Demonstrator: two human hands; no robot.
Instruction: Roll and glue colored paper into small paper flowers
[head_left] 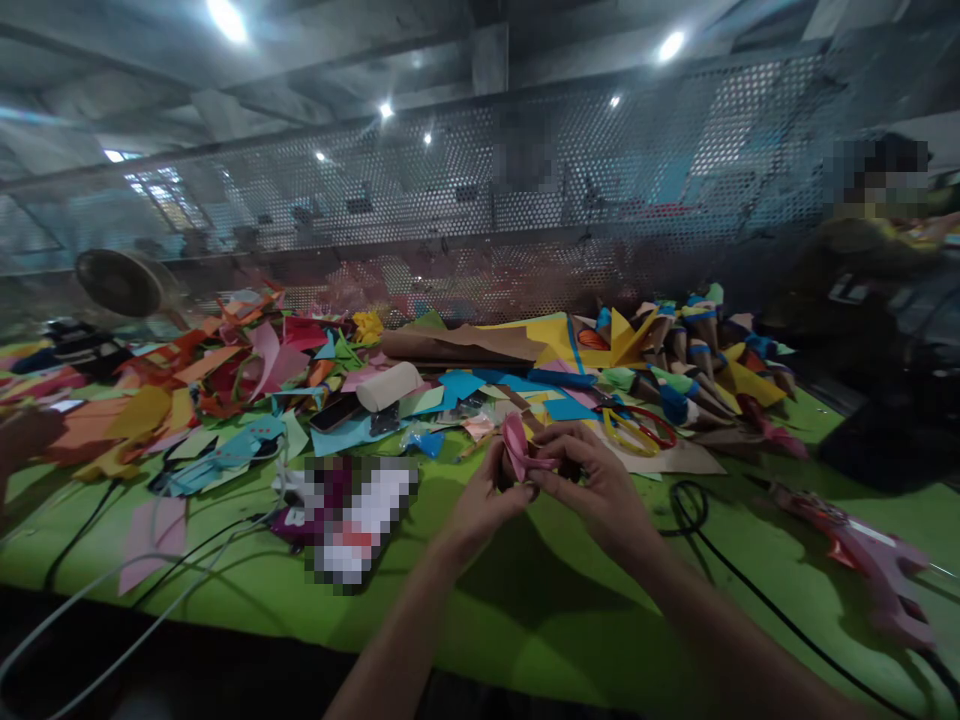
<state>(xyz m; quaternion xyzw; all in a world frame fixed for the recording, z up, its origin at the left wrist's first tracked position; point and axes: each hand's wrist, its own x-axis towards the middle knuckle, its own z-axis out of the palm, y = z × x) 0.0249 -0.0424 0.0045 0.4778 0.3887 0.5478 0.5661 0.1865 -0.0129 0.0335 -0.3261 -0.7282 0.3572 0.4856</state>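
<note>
Between my two hands, just above the green tabletop [555, 650], is a small folded pink piece [516, 447], which looks like paper or felt. My left hand [487, 495] pinches its left and lower side. From the right, my right hand [581, 475] grips its other edge with thumb and fingers. The fingers cover part of the piece. Close behind my right hand lie scissors with yellow and red handles [637, 430]. A pink glue gun [862, 565] rests on its side at the right.
Coloured scraps [255, 350] and a brown roll [465, 343] are heaped along the back. Wrapped cones [690, 350] pile up at the right. A phone [335, 412], cables [217, 545] and a fan [120, 283] are at the left. A person [862, 300] is at the far right.
</note>
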